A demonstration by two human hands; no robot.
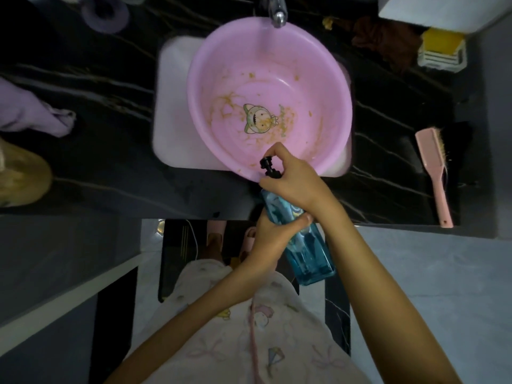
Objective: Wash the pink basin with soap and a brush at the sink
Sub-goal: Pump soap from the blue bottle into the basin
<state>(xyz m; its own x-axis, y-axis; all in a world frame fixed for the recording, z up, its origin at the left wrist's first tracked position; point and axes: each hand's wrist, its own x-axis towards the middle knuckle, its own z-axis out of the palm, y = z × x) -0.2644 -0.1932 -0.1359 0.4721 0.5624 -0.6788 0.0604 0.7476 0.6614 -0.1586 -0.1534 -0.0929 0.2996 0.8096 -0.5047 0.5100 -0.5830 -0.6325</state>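
Observation:
The pink basin point(266, 79) sits tilted in the white sink point(171, 106) under the faucet point(278, 9). Yellowish smears and crumbs cover its bottom around a cartoon sticker. A blue transparent soap bottle point(307, 245) with a black pump point(267, 166) is tilted over the basin's near rim. My left hand point(270, 236) grips the bottle's body from below. My right hand point(291, 181) curls round the pump head, its fingers on top of it. A pink brush point(435, 173) with pale bristles lies on the black counter to the right, apart from both hands.
The counter point(110, 92) is black marble. A lilac cloth point(30, 112) and a tan object point(22, 176) lie at the left. A yellow sponge in a white holder point(442, 51) and a dark brown cloth point(385, 40) sit at the back right. A purple ring point(105, 12) lies at the back left.

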